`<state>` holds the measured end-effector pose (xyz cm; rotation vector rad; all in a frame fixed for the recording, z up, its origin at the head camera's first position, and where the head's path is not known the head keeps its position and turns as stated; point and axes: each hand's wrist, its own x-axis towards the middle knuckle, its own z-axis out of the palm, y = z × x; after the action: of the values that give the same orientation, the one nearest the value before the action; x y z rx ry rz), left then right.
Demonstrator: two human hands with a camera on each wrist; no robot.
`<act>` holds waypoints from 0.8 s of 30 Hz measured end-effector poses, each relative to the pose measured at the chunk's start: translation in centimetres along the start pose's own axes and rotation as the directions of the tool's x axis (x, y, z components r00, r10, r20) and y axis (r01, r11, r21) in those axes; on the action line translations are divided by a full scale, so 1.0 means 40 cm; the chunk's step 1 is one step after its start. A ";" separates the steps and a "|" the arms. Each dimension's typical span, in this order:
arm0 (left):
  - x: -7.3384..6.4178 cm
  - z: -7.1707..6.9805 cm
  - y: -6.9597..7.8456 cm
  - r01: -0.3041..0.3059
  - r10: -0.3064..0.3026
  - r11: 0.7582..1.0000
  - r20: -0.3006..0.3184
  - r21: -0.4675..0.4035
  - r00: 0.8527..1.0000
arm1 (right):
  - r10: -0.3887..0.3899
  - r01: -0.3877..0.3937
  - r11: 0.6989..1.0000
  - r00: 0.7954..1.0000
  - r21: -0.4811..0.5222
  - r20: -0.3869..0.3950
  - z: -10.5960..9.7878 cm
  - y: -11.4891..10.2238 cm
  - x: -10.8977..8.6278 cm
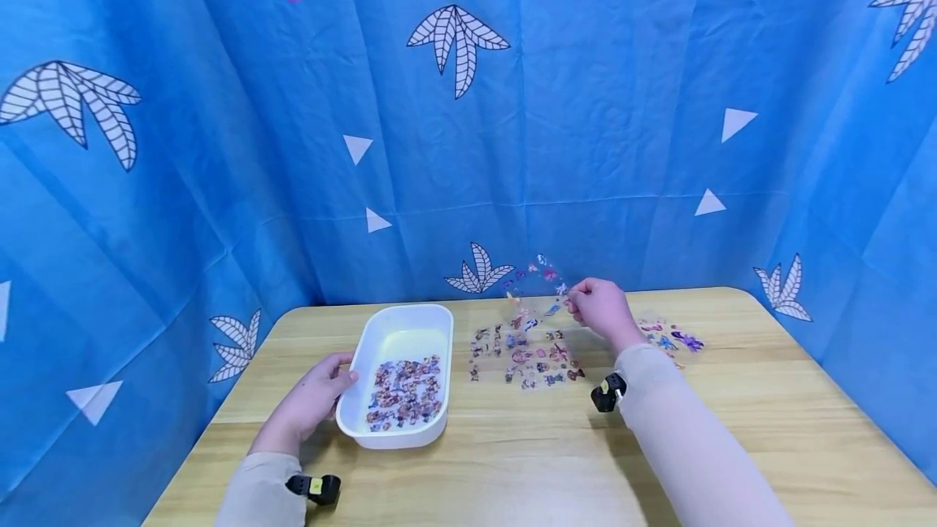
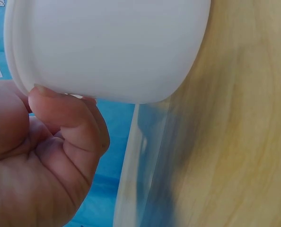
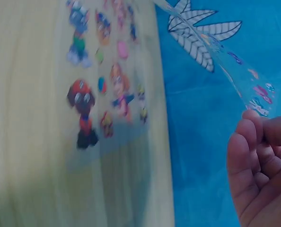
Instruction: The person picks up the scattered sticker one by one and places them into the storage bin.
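Note:
A white plastic tub (image 1: 398, 340) stands at the left of the table, tilted slightly. My left hand (image 1: 316, 393) holds its left rim; in the left wrist view, the thumb and curled fingers (image 2: 65, 111) pinch that edge. Inside the tub lie many small colourful cartoon stickers (image 1: 406, 393). At the back of the table my right hand (image 1: 602, 309) pinches the edge of a clear sticker sheet (image 3: 261, 92), which is raised and bent. Below it, flat on the wood, lie more transparent cartoon sticker sheets (image 1: 523, 356), partly overlapping.
Right of my right wrist lies another clear sticker sheet (image 1: 666, 341) with purple and blue figures, partly hidden by the arm. The light wooden table (image 1: 527, 462) ends at a blue patterned curtain (image 1: 586, 145) behind and on both sides.

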<state>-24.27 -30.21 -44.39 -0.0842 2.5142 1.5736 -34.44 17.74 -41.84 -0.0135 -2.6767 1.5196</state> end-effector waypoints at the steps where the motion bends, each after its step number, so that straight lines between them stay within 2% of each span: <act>1: 0.001 0.000 -0.001 -0.003 0.003 1.000 0.002 -0.003 1.000 | -0.002 0.002 1.000 1.000 0.007 0.000 0.001 -0.006 -0.002; 9: -0.002 -0.001 -0.001 -0.010 0.010 1.000 0.008 0.003 1.000 | -0.004 0.002 0.994 1.000 0.113 0.016 0.012 -0.052 -0.019; 17: -0.005 -0.009 -0.001 -0.013 0.013 1.000 0.019 0.002 1.000 | -0.005 -0.006 0.977 0.999 0.214 0.049 0.071 -0.087 -0.052; 24: 0.002 -0.015 -0.007 -0.020 0.020 1.000 0.032 -0.001 0.999 | -0.017 -0.003 0.970 0.996 0.244 0.083 0.131 -0.117 -0.089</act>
<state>-24.38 -30.87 -44.41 -0.0343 2.4982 1.5699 -31.09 10.70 -40.66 0.0735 -2.5261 1.8758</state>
